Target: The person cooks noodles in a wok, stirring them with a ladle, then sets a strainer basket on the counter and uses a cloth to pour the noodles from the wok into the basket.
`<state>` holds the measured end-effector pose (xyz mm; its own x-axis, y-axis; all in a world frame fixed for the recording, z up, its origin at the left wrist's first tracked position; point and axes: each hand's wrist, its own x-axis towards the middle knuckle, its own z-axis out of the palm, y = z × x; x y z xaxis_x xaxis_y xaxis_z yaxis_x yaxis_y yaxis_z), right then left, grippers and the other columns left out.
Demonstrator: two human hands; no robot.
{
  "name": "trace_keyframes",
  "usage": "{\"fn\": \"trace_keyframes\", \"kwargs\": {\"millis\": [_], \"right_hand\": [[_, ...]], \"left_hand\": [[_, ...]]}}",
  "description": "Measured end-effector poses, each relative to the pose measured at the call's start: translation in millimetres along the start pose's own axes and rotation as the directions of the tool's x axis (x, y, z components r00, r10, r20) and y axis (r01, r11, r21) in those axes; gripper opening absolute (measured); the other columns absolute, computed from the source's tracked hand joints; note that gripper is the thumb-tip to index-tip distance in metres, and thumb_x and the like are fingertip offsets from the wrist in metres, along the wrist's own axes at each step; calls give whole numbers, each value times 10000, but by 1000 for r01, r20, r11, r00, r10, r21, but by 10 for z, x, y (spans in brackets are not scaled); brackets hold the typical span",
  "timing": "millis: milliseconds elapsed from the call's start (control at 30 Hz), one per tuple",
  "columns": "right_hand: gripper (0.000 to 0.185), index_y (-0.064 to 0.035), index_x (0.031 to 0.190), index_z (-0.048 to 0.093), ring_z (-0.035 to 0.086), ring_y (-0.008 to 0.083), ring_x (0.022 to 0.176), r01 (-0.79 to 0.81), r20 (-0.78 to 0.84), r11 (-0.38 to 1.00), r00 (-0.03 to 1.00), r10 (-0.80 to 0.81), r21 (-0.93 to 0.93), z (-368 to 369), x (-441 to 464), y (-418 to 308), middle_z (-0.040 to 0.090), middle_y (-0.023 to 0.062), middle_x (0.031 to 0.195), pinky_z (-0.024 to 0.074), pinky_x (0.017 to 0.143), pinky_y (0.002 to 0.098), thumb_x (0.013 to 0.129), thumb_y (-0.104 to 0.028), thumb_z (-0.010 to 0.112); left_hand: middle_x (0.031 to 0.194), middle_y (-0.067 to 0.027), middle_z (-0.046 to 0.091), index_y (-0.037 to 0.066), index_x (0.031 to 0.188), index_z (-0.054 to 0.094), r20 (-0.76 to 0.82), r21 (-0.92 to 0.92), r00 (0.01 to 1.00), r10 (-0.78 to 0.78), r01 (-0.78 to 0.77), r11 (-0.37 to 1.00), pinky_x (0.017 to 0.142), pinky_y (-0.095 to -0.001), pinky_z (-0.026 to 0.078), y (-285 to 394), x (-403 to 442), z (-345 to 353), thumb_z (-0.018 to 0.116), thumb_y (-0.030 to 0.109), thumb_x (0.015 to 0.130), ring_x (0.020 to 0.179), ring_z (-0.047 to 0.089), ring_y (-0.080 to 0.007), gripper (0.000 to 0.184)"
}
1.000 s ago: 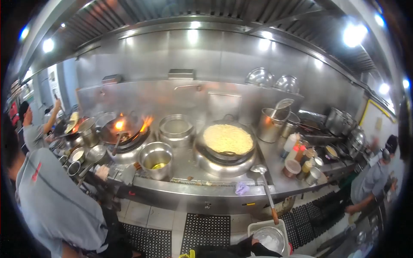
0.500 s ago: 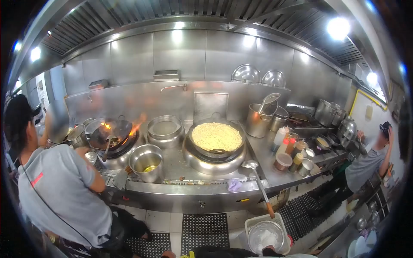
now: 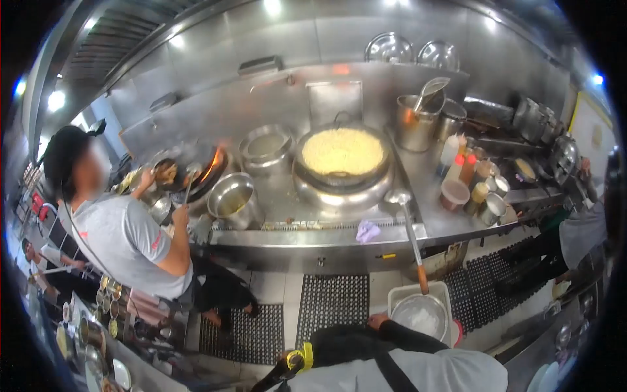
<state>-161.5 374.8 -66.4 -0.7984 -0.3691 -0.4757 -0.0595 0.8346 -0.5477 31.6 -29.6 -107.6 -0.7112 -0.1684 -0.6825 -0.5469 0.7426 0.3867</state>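
My right hand (image 3: 377,320), at the end of a black sleeve, is low beside the left rim of a metal bowl (image 3: 428,302) holding a white substance. The bowl sits in a white square tub (image 3: 448,295). My left hand (image 3: 285,359) is near a yellow band (image 3: 302,358), partly hidden and blurred. Both hands are too small to make out their fingers or any hold. Ahead on the stove, a large wok (image 3: 342,175) is filled with pale noodles (image 3: 343,150). A long ladle (image 3: 411,235) with a wooden handle lies over the counter's front edge, handle above the tub.
At left, a co-worker (image 3: 134,228) handles a wok (image 3: 166,171) and ladle beside a flame. A steel pot (image 3: 235,202) and purple cloth (image 3: 367,230) are near the counter edge. Sauce bottles (image 3: 467,168) are at right, with another person (image 3: 581,228) beyond. Black mats (image 3: 333,307) cover the floor.
My view has tilted down and turned, showing more of my arms and body. The co-worker's wok is now raised and tilted, with a ladle held above it. The noodles stay in their wok.
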Motion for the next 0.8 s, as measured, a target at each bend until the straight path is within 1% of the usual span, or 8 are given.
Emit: {"fn": "trace_keyframes", "kwargs": {"millis": [200, 300, 333, 400, 467, 533, 600, 800], "right_hand": [[279, -89, 845, 724, 676, 296, 776, 7, 112, 963, 993, 24, -270, -98, -92, 834, 704, 122, 819, 535, 753, 406, 794, -337, 607], [299, -87, 803, 733, 662, 255, 575, -3, 202, 917, 975, 92, -400, -14, -139, 1454, 679, 95, 654, 551, 633, 384, 823, -345, 585], [269, -79, 831, 736, 676, 241, 605, -72, 190, 931, 970, 149, -358, -17, -219, 1543, 693, 97, 684, 557, 655, 382, 844, -303, 588], [208, -68, 870, 732, 689, 221, 655, 216, 367, 795, 930, 9, -567, -177, -411, 1480, 719, 95, 844, 566, 679, 384, 851, -225, 597], [184, -72, 895, 732, 700, 220, 717, 261, 424, 770, 905, 15, -583, -312, -617, 1343, 723, 92, 945, 568, 709, 384, 851, -192, 600], [230, -83, 925, 730, 693, 266, 873, -152, 286, 949, 930, 232, -277, -81, -583, 1586, 703, 107, 1039, 546, 806, 386, 812, -252, 622], [281, -77, 946, 727, 680, 289, 931, -298, 213, 937, 918, 334, -182, -209, -676, 1291, 704, 125, 1015, 529, 850, 384, 790, -291, 633], [321, -56, 914, 733, 663, 347, 908, -200, 52, 979, 979, 198, 46, -272, -675, 1077, 699, 167, 932, 511, 827, 398, 797, -328, 608]], "left_hand": [[978, -176, 703, 65, 937, 721, -158, -192, 979, -128, 96, 977, 816, -401, 521, 682, -568, -9, 633, 353, 803, 923, 676, -301, 330], [1043, -180, 688, 69, 985, 714, -58, -47, 991, -122, 119, 992, 860, -410, 514, 366, -255, 291, 598, 376, 834, 1003, 657, -315, 361], [1054, -185, 684, 68, 990, 715, -77, -10, 996, -42, 42, 999, 868, -415, 513, 224, -190, 410, 587, 382, 841, 1016, 652, -321, 370], [1075, -194, 677, 64, 998, 715, -145, 137, 976, 165, -145, 980, 885, -423, 511, 274, -278, 437, 565, 395, 856, 1043, 643, -333, 390], [1072, -198, 674, 55, 985, 715, -75, 79, 996, 41, -35, 996, 883, -427, 511, 103, -253, 414, 549, 377, 858, 1039, 641, -340, 385], [1070, -202, 672, 46, 973, 715, -16, 100, 1000, -19, 21, 995, 882, -432, 511, 224, -338, 288, 532, 360, 860, 1035, 639, -346, 380], [1068, -207, 670, 37, 961, 714, 69, 175, 998, -12, 0, 984, 880, -436, 511, 390, -413, 91, 515, 342, 862, 1032, 637, -353, 377], [1076, -198, 666, 52, 957, 707, 109, 291, 917, 383, -398, 870, 862, -452, 510, 463, 143, 206, 523, 355, 860, 1016, 634, -362, 367]]}}
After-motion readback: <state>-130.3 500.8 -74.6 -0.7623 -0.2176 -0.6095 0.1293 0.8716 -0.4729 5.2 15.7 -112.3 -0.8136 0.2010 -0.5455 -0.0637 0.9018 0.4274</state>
